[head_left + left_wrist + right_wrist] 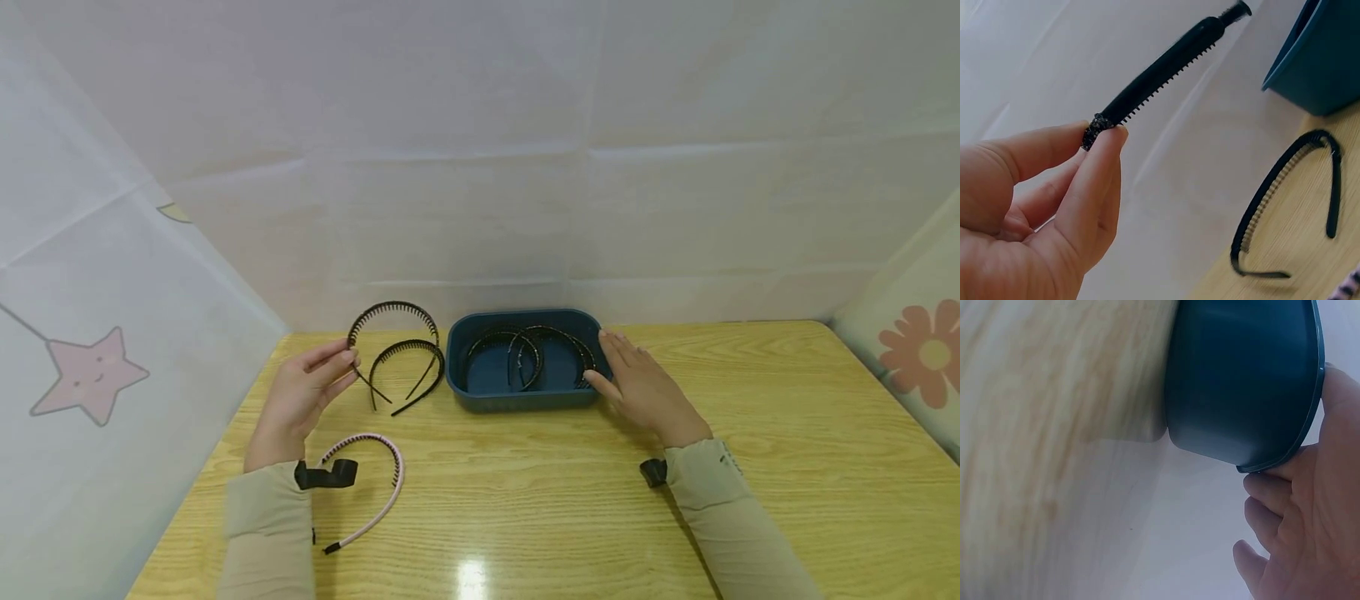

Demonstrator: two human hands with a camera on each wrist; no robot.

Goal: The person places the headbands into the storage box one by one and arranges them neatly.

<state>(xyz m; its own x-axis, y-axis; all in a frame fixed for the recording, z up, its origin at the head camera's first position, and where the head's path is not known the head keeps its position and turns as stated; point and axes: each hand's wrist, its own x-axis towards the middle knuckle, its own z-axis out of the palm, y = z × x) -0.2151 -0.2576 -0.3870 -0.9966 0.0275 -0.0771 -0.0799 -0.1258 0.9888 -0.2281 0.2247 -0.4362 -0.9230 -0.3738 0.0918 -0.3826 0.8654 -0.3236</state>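
My left hand (302, 390) pinches one side of a black toothed headband (393, 305) between thumb and fingertips, holding it up off the table; the left wrist view shows glittery black trim by the fingertips. Just beside it, another black headband (408, 343) rests on the table. My right hand (651, 393) touches the right end of a dark blue plastic bin (525, 402), its fingers fairly straight and spread along the rim. Inside the bin lie black headbands (558, 331), overlapping one another. In the right wrist view, the thumb and index fingertips are hidden behind the bin's rim (1314, 412).
A pink headband (401, 479) with dark teeth lies near my left wrist, partly covered by it. The wooden table (540, 500) ends at a pale cloth backdrop (465, 208) behind the bin. Printed cloth also stands at both sides.
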